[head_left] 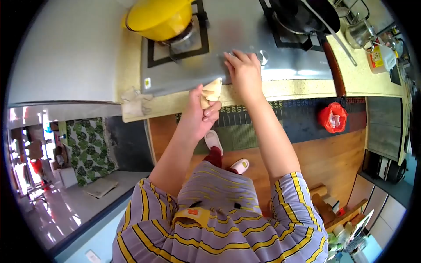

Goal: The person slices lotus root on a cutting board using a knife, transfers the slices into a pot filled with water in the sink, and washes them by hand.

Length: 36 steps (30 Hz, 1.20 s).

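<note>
Pale yellow, folded pieces of something soft (pixel 212 90) are held between the thumb and fingers of my left hand (pixel 202 115), just over the counter's front edge. My right hand (pixel 244 72) reaches over the front of the steel stove (pixel 197 74), its fingers bent around a control knob at the left, which they mostly hide. Another round knob (pixel 262 57) shows just right of those fingers. A yellow pot (pixel 160 19) stands on the left burner. At the right burner is a black wok (pixel 302 17) with a metal utensil across it.
A beige cloth (pixel 136 102) hangs over the counter's left corner. Right of the stove are a metal pitcher (pixel 359 34) and a plastic container (pixel 382 59). A red-lined bin (pixel 332 118) stands below the counter, on a dark mat (pixel 298 116).
</note>
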{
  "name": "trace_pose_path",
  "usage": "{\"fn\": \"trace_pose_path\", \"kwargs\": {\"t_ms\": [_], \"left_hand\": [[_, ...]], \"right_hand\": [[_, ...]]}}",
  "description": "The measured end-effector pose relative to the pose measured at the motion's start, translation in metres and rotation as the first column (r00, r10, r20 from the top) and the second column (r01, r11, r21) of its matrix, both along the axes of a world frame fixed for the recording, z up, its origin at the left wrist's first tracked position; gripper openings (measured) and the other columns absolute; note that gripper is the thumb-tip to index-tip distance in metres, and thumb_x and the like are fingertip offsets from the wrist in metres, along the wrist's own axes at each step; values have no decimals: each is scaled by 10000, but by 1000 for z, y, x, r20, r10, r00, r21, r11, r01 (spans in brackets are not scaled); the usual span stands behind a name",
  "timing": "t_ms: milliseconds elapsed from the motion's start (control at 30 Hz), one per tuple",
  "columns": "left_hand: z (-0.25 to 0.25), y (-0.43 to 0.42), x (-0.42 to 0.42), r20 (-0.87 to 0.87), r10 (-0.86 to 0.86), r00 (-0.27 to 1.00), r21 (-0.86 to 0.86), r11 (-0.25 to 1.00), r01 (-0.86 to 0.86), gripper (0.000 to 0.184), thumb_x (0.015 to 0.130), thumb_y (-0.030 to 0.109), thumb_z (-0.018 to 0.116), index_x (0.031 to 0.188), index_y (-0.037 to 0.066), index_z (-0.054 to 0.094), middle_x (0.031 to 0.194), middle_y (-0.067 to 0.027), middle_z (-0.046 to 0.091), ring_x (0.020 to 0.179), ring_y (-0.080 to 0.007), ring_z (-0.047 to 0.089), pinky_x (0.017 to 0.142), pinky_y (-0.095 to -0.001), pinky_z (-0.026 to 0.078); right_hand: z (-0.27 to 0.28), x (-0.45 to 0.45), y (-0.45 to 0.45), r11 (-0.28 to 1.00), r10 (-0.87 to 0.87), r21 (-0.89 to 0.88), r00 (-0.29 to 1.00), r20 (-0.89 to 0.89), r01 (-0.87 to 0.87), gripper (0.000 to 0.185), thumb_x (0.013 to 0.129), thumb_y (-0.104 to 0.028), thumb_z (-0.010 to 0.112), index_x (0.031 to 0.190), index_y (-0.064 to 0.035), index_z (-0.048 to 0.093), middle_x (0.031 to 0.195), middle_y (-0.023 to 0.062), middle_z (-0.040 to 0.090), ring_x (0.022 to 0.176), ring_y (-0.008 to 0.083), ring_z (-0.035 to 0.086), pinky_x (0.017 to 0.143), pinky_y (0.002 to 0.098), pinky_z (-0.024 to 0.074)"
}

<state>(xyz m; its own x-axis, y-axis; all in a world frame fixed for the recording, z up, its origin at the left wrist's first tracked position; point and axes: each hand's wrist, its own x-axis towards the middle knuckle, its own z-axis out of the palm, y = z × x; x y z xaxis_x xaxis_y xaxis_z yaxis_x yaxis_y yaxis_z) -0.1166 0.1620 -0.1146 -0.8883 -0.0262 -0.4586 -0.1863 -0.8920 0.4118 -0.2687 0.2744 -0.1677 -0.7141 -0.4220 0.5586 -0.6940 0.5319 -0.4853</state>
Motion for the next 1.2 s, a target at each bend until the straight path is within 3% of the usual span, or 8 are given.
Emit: {"fn": "trace_pose_path", "kwargs": {"t_ms": [333,567,667,867,967,1100,1200], "left_hand": [[-50,42,19,-114,-43,993,5,999,43,469,1033,514,470,1056,50,540,758,23,446,516,-30,356,400,-181,266],[-50,42,23,-112,-31,993,10,999,32,462,1036,511,474,1107,61,551,788,14,461,516,-25,363,393,-170,266],[-44,40,22,-84,-36,996,-49,998,32,415,1054,494,426,1136,121,586,673,43,453,519,-32,348,446,-185,257],[-42,42,20,-79,-46,996,-41,998,43,406,1062,475,411,1111,111,582,675,47,446,522,-31,344,449,-185,251],[-47,42,19,-121,-51,991,-7,999,51,435,1045,503,468,1154,91,554,787,18,448,530,-18,365,396,-163,268],[-39,50,17,-66,-38,997,-24,999,37,413,1050,493,454,1126,98,547,791,22,452,534,-16,359,402,-159,269],[-42,53,18,-83,-65,994,-55,997,61,398,1055,484,429,1083,101,531,795,24,456,533,-15,340,409,-156,266]], "right_hand": [[-28,-7,0,990,42,-130,992,-120,-57,245,849,-157,736,1086,-105,769,1133,102,721,979,294,606,907,420,482],[-26,-9,0,986,74,-144,992,-105,-89,255,836,-123,739,1085,-78,769,1140,122,723,970,305,611,903,402,509],[-26,-9,0,983,87,-155,993,-78,-98,251,833,-123,739,1077,-76,773,1144,130,726,965,307,613,905,399,512],[-28,-9,1,987,77,-136,995,-68,-86,284,822,-164,750,1096,-95,770,1171,139,718,990,307,615,915,411,496],[-22,-4,4,990,49,-126,994,-94,-61,328,820,-184,751,1141,-119,756,1230,153,693,1029,306,611,940,426,467],[-22,0,7,991,44,-121,993,-109,-58,365,829,-195,739,1192,-149,735,1289,171,662,1076,304,603,967,436,436],[-24,0,11,987,46,-154,997,-63,-55,276,849,-155,725,1123,-146,763,1255,132,682,1072,300,612,968,432,448]]}}
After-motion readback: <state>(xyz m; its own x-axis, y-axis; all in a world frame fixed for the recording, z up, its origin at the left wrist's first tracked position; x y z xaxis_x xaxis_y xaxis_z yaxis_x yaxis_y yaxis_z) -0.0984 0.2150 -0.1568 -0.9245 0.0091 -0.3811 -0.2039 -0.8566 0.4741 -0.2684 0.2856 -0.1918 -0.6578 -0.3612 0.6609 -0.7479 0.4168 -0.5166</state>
